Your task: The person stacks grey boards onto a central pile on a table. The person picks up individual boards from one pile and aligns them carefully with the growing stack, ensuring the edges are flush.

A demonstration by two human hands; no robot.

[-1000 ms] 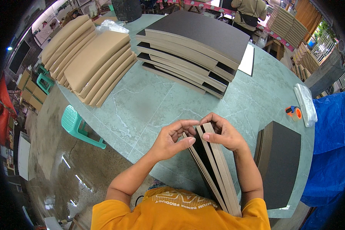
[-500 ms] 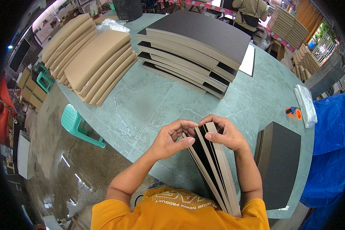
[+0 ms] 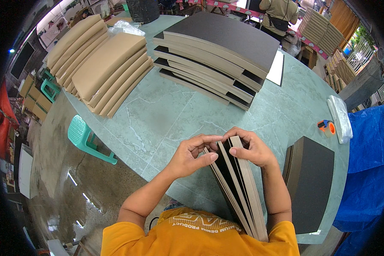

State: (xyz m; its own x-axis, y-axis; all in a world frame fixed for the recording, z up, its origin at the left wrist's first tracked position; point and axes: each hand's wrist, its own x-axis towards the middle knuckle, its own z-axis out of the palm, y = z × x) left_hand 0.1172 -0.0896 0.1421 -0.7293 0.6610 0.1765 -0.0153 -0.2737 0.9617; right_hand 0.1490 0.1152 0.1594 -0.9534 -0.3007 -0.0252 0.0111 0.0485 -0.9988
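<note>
A bundle of black-faced grey boards (image 3: 248, 187) stands on edge against my orange shirt, its far ends parted into several groups. My left hand (image 3: 196, 154) curls round the left group, thumb on the near edge and index finger reaching across the top toward the middle boards. Gripping the thick right group is my right hand (image 3: 254, 150), its thumb pressed on the edges and its fingers bent over the far end. Black faces show in the gaps between groups. The boards' lower edges are hidden.
The green marbled table (image 3: 158, 115) bears a large stack of black boards (image 3: 226, 38), brown-wrapped packs (image 3: 111, 68), a smaller board pile (image 3: 313, 183), a tape dispenser (image 3: 327, 127) and clear plastic bags (image 3: 340, 119). A green stool (image 3: 83, 134) stands left; a person (image 3: 277, 17) is beyond.
My left index finger has straightened a little across the top of the boards, and the middle group has shifted slightly. My right hand has barely moved.
</note>
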